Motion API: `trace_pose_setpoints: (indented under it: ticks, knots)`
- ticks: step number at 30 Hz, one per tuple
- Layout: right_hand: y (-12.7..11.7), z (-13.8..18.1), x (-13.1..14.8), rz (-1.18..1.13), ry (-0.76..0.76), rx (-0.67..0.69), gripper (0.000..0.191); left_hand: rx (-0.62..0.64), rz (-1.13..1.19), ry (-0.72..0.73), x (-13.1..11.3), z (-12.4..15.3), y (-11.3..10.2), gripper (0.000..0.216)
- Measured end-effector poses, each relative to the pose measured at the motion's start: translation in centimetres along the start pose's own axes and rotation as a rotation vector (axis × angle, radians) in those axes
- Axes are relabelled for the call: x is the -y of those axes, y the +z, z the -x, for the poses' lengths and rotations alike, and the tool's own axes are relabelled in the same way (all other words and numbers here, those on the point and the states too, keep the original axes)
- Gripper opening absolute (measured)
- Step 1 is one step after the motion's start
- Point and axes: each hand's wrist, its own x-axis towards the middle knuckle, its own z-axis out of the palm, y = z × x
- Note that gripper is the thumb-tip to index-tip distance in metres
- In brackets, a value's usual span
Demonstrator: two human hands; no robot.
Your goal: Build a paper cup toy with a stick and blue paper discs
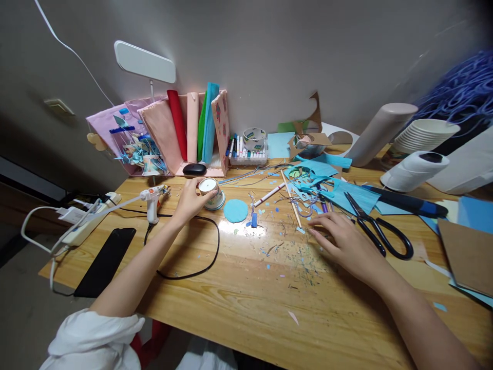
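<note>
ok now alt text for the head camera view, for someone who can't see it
A person's left hand holds a small cup beside a blue disc on a wooden table; the right hand is open near black-handled scissors and blue scraps. A glue gun stands at the picture's left.

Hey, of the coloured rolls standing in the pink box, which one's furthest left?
The red roll; the pale pink roll, green roll and blue roll all stand right of it.
</note>
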Motion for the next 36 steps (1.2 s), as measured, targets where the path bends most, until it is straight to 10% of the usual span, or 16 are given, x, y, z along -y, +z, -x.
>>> trace_pose_setpoints:
  ticks: [10, 22, 36]
  knots:
    - [1.5, -1.1, 3.9, -0.109, -0.043, -0.077, 0.025, 0.013, 0.036, -0.006, 0.1, 0.0, 0.1, 0.049]
    - [7.8, -11.8, 11.0, -0.034, -0.178, 0.089, 0.065, 0.076, 0.071, -0.021, 0.5, 1.0, -0.2, 0.086]
    - [8.0, -15.0, 8.1, -0.135, -0.152, 0.07, 0.056, -0.058, -0.22, -0.247, 0.6, 15.0, -6.3, 0.051]
